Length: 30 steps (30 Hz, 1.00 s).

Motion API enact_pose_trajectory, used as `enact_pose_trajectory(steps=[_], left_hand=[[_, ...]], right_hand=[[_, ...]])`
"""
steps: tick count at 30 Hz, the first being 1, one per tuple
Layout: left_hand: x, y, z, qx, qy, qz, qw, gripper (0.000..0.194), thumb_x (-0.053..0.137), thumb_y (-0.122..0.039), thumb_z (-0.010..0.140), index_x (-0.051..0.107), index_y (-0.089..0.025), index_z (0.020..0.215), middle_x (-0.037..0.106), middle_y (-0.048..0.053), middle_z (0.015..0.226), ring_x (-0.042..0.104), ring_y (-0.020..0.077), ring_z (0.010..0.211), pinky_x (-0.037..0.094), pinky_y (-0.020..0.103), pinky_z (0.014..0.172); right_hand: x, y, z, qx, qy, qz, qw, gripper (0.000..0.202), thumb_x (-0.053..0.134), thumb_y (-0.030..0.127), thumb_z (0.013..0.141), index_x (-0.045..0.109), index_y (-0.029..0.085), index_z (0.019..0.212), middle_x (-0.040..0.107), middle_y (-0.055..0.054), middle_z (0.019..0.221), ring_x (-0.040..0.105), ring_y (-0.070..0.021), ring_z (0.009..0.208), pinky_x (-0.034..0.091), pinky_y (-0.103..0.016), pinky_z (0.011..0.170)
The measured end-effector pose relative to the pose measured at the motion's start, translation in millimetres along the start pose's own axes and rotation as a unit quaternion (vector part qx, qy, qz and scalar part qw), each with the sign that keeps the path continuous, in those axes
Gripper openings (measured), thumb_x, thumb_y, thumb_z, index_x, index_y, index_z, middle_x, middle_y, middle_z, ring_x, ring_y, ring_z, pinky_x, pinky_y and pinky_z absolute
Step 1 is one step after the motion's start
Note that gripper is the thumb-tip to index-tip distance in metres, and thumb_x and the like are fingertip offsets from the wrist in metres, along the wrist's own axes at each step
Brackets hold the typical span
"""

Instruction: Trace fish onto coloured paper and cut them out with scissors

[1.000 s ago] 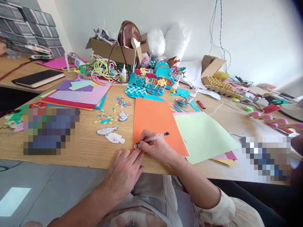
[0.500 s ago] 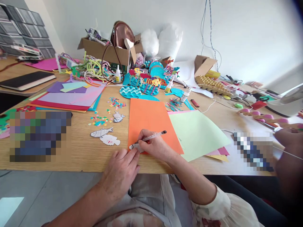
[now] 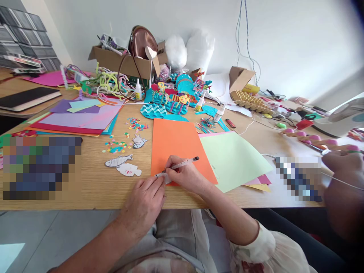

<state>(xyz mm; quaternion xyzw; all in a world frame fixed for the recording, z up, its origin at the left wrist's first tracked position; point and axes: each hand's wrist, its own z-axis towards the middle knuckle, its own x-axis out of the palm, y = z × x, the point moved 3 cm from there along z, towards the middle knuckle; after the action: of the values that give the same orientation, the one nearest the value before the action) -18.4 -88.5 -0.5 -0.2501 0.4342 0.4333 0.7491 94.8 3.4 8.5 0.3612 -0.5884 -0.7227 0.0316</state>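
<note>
A pen [image 3: 184,163] with a pale, see-through barrel and a dark end is gripped in my right hand [image 3: 183,176]. Its tip meets the near-left part of an orange paper sheet [image 3: 174,142], at the edge of a small pale paper fish cutout [image 3: 162,176]. Fingers of my left hand [image 3: 146,197] lie flat over the cutout's near side, covering much of it. Left of the sheet are a long fish cutout [image 3: 118,161], a rounder white one [image 3: 131,170], and a third fish cutout [image 3: 139,141] farther back.
Confetti dots [image 3: 116,147] lie left of the orange sheet. Light green paper [image 3: 236,159] is to its right, and a coloured paper stack [image 3: 82,117] at left. Glue bottles [image 3: 138,90] and blue paper fish crafts [image 3: 170,104] stand behind. Another person's hand [image 3: 342,170] is at far right.
The view has shifted slightly, moving the table items leftward. My left fingers now cover more of the fish cutout's left end, while the pen stays on its edge.
</note>
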Motion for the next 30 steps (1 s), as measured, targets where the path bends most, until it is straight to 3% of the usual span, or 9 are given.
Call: enact_pose_trajectory(steps=[11,20,30], left_hand=[[0.2,0.7,-0.5,-0.003,0.015,-0.009,1.000,0.026,0.044,-0.012,0.085,0.065,-0.011,0.100,0.068,0.008,0.106,0.058,0.0233,0.094,0.044,0.037,0.076],[-0.9,0.9,-0.4,-0.009,0.029,-0.014,0.999,0.027,0.041,-0.013,0.087,0.064,-0.010,0.101,0.067,0.009,0.107,0.057,0.0236,0.095,0.045,0.038,0.077],[-1.3,1.3,1.0,-0.009,0.038,-0.019,0.999,0.027,0.042,-0.012,0.086,0.064,-0.010,0.102,0.067,0.009,0.106,0.058,0.0238,0.094,0.045,0.038,0.076]], right_hand=[[-2.5,1.5,-3.0,-0.010,-0.006,-0.017,1.000,0.007,0.047,0.014,0.072,0.046,0.020,0.068,0.049,0.005,0.057,0.044,-0.0086,0.053,0.033,-0.020,0.049],[-1.1,-3.2,-2.8,0.014,-0.012,0.053,0.998,0.006,0.047,0.014,0.071,0.046,0.020,0.070,0.048,0.006,0.060,0.046,-0.0092,0.054,0.036,-0.020,0.049],[-1.2,1.6,-2.7,0.003,-0.001,0.008,1.000,0.007,0.045,0.014,0.071,0.045,0.020,0.069,0.049,0.005,0.059,0.047,-0.0096,0.054,0.035,-0.021,0.050]])
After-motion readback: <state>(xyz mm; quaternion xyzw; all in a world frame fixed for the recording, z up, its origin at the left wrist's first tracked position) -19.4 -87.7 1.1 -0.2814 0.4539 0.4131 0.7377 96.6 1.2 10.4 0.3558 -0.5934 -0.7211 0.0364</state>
